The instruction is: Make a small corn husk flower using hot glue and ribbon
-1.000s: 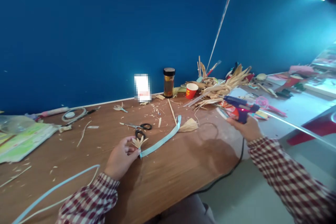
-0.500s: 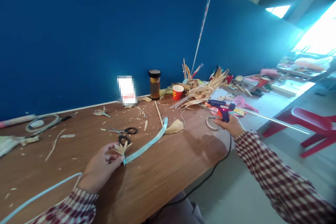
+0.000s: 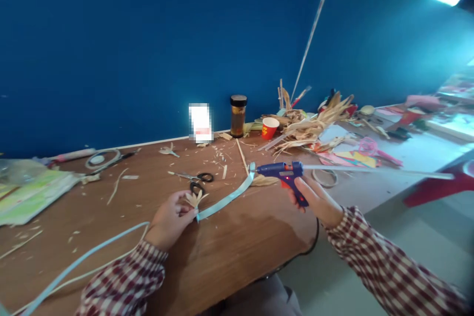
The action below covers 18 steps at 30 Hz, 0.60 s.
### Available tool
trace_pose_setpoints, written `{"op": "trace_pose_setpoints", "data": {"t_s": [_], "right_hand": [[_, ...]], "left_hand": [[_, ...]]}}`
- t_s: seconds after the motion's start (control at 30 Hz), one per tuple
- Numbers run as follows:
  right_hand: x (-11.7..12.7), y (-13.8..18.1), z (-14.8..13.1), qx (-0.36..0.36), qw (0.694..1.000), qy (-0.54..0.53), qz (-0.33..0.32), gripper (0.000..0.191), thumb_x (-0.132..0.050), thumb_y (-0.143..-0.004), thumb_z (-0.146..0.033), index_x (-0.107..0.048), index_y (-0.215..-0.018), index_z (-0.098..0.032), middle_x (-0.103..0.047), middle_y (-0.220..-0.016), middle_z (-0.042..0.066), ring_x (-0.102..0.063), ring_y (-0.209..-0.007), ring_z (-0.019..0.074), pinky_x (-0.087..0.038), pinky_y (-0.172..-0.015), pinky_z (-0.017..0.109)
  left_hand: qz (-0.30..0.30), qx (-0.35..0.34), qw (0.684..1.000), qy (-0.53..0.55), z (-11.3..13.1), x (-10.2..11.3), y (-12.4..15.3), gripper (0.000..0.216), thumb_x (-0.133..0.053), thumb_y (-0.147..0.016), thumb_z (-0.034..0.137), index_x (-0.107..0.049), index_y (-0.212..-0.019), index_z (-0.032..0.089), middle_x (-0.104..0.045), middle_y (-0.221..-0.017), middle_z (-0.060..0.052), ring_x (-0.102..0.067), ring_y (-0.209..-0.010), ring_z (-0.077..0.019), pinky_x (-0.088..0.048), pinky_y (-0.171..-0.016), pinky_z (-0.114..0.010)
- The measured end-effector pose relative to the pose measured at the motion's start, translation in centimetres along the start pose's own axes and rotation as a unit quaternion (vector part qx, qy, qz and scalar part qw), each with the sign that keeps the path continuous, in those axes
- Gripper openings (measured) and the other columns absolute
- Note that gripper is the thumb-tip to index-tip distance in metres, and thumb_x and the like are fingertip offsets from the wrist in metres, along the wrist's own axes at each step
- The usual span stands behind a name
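Observation:
My left hand (image 3: 171, 218) is closed, pinching a small pale husk flower (image 3: 195, 200) at its base. From that base a light blue ribbon (image 3: 226, 201) runs out to the right and curves up at its far end. My right hand (image 3: 319, 203) grips a blue hot glue gun (image 3: 285, 174) by the handle, and a small red light glows on it. Its nozzle points left, at or just over the ribbon's far end; contact cannot be made out. A long clear glue stick (image 3: 374, 172) sticks out of its back. Black-handled scissors (image 3: 196, 177) lie just beyond the flower.
Along the blue wall stand a dark-lidded jar (image 3: 238, 117) and a red paper cup (image 3: 270, 129), with dried husks (image 3: 314, 126) heaped to the right. A blue-wrapped wire (image 3: 85, 259) lies at the lower left. A red stool (image 3: 437, 190) stands beyond the table's right edge.
My right hand has brought the glue gun left and lower, from beside the husk pile to the ribbon's far end. My left hand keeps its pinch on the flower. The view has turned left.

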State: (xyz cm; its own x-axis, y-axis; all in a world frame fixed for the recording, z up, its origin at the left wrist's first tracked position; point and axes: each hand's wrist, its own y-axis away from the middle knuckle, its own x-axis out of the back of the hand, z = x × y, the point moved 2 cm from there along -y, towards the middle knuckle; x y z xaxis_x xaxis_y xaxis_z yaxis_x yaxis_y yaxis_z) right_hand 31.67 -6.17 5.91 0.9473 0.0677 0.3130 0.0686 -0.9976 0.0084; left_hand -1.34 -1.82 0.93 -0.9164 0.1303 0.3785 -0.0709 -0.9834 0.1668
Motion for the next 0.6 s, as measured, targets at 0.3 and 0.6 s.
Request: {"op": "trace_pose_setpoints", "data": {"t_s": [0.3,0.6], "right_hand": [[-8.2,0.4,-0.9,-0.028,0.980,-0.021,-0.197,0.053,-0.029,-0.088,-0.050,-0.054,-0.060,-0.014,-0.054,-0.056,0.002,-0.049,-0.051,0.0091,-0.040,-0.052,0.021],[-10.8,-0.6,-0.7,0.019,0.977,0.045,-0.209,0.053,-0.027,-0.089,-0.049,-0.051,-0.054,-0.017,-0.052,-0.051,0.000,-0.048,-0.050,0.0103,-0.039,-0.054,0.022]], "left_hand": [[0.004,0.013,0.999,0.042,-0.6,-0.2,-0.1,0.055,-0.063,-0.059,0.025,-0.044,-0.109,0.014,-0.056,-0.056,0.005,-0.057,-0.054,-0.0146,-0.045,-0.054,-0.026],[0.010,0.010,0.999,0.052,-0.3,-0.2,0.0,0.052,-0.063,-0.059,0.021,-0.044,-0.107,0.014,-0.055,-0.058,0.004,-0.058,-0.055,-0.0145,-0.046,-0.055,-0.027]]}}
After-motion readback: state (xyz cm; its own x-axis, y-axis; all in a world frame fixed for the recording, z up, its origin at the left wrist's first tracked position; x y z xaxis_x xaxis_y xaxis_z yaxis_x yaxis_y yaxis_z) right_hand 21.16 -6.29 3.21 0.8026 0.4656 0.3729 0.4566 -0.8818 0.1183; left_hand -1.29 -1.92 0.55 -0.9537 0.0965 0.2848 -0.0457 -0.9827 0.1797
